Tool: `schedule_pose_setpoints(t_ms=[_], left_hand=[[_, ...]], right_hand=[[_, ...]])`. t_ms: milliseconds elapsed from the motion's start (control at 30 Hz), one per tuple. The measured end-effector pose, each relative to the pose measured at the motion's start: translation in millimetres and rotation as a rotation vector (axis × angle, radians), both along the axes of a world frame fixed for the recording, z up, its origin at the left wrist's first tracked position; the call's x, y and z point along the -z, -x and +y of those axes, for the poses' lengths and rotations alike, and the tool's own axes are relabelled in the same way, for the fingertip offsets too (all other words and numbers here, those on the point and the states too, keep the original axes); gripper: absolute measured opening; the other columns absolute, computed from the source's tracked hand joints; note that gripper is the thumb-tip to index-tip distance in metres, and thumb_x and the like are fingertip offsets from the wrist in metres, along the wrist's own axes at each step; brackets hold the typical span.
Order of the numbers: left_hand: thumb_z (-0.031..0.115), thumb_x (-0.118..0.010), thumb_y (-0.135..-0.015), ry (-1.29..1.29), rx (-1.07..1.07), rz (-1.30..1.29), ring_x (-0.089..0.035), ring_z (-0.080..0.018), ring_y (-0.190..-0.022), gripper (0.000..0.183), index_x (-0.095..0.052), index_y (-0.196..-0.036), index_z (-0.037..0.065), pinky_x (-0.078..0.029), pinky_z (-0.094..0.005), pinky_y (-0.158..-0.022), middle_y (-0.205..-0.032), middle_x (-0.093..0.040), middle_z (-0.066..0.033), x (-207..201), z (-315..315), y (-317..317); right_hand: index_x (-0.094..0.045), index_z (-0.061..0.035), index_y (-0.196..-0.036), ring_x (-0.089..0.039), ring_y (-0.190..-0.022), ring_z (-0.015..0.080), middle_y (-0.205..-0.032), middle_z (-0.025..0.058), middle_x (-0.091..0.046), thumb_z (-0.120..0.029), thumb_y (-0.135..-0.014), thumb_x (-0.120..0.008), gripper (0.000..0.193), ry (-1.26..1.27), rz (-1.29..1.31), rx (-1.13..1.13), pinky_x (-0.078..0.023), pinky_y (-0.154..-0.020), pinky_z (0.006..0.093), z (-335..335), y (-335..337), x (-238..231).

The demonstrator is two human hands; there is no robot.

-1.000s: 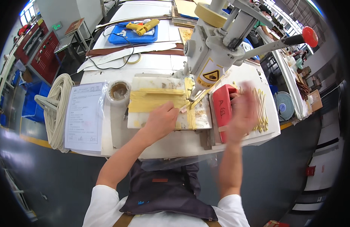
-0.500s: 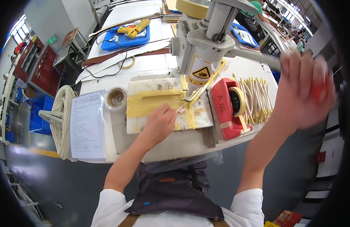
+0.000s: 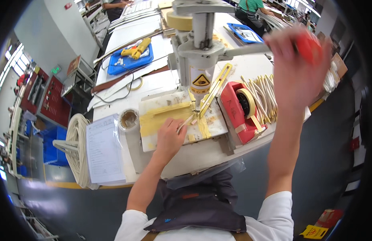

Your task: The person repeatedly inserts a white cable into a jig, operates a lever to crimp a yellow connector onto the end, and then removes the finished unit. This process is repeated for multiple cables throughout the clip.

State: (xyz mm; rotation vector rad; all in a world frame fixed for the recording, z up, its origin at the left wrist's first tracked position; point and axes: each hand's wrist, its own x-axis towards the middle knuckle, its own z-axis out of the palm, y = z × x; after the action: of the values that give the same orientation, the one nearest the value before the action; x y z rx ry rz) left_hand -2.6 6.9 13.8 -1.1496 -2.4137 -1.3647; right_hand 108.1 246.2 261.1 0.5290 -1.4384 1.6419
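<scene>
A grey hand press [image 3: 200,60] with a yellow warning label stands on the white table [image 3: 151,168]. My right hand [image 3: 294,76], blurred by motion, grips the end of its lever [image 3: 248,50], where a red knob [image 3: 308,49] shows beside the fingers. With closed fingers, my left hand [image 3: 170,136] holds a thin whitish cord [image 3: 186,122] toward the foot of the press. Underneath lies a white plate [image 3: 151,140] covered partly with yellow tape [image 3: 151,120]. A narrow yellow-edged strip [image 3: 215,90] slants up from the press foot.
Right of the plate is a red tape dispenser [image 3: 233,108], then a bundle of whitish cords [image 3: 262,96] with yellow ends. On the left are a tape roll [image 3: 129,119], a printed sheet [image 3: 103,150] and coiled cord [image 3: 76,148]. A yellow glue gun [image 3: 137,50] lies in a blue tray [image 3: 113,69].
The whole view has shifted a little. My right hand and the lever have swung upward and away from me. My left hand stays by the press foot with the cord.
</scene>
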Motion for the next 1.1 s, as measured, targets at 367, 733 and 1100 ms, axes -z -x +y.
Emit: schedule_pose_setpoints(t_ms=[367, 733, 1100], left_hand=[[0.01, -0.076, -0.089, -0.11, -0.13, -0.21, -0.057, -0.0142, -0.061, 0.014, -0.076, -0.099, 0.0, -0.047, -0.0288, -0.058, -0.076, -0.063, -0.0066, -5.6, -3.9, 1.9], [0.01, -0.079, -0.086, -0.167, -0.11, -0.258, -0.057, -0.0121, -0.06, 0.015, -0.077, -0.099, 0.001, -0.047, -0.0271, -0.057, -0.076, -0.065, -0.0061, 8.6, -4.3, 6.0], [0.009, -0.079, -0.087, -0.176, -0.099, -0.35, -0.055, -0.0089, -0.061, 0.016, -0.077, -0.099, -0.001, -0.046, -0.025, -0.057, -0.077, -0.064, -0.0048, 11.7, -2.8, 8.1]], right_hand=[[-0.065, 0.0002, -0.124, -0.066, -0.111, 0.0361, -0.119, 0.0238, -0.067, -0.008, -0.09, -0.067, 0.034, -0.568, -0.237, 1.01, -0.053, -0.094, 0.0401, -26.9, 13.0, 62.5], [-0.079, -0.0049, -0.102, -0.05, -0.135, 0.0376, -0.144, 0.0198, -0.054, -0.001, -0.077, -0.067, 0.028, -1.01, -0.788, 0.666, -0.047, -0.108, 0.0452, -37.4, 39.9, 231.8], [-0.072, -0.0044, -0.086, -0.061, -0.117, 0.0335, -0.125, 0.0141, -0.066, -0.001, -0.079, -0.067, 0.009, -0.884, -0.64, 0.658, -0.053, -0.095, 0.0451, -28.5, 36.4, 232.3]])
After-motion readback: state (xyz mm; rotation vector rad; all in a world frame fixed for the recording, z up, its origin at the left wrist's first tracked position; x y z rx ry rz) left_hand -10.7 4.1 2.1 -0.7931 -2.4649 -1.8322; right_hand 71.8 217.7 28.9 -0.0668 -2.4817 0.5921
